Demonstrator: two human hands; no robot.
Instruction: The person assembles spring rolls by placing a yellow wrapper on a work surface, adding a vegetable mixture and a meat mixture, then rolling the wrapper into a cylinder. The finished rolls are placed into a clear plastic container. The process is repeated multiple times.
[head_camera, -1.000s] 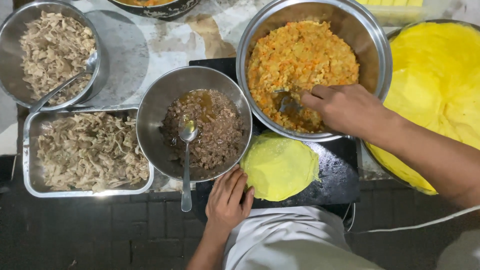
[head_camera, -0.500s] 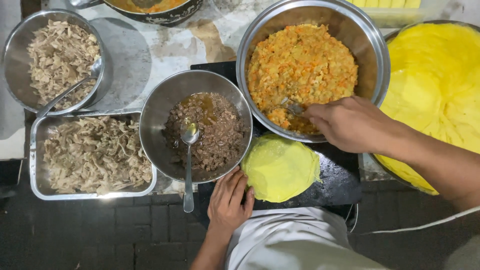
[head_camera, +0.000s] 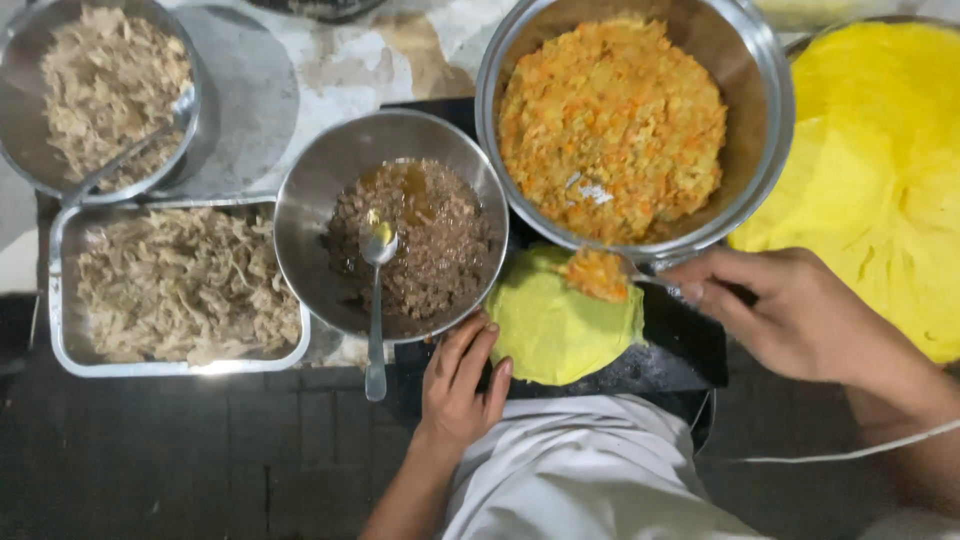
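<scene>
The right hand (head_camera: 800, 315), which 1 second ago dug in the large steel bowl (head_camera: 770, 150) of orange shredded filling, has come out gripping a spoon (head_camera: 610, 272) heaped with that filling, now over the far edge of the yellow-green wrapper (head_camera: 560, 325). The wrapper lies on the dark board (head_camera: 680, 360) at the near edge. The left hand (head_camera: 460, 385) stays open, fingers pressed flat beside the wrapper's left edge. Filling has reached the wrapper; earlier it was bare.

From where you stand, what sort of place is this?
Probably a food-preparation station: steel bowls of orange filling and brown mince, a stack of yellow wrappers, and the right hand spooning filling onto one wrapper.
</scene>
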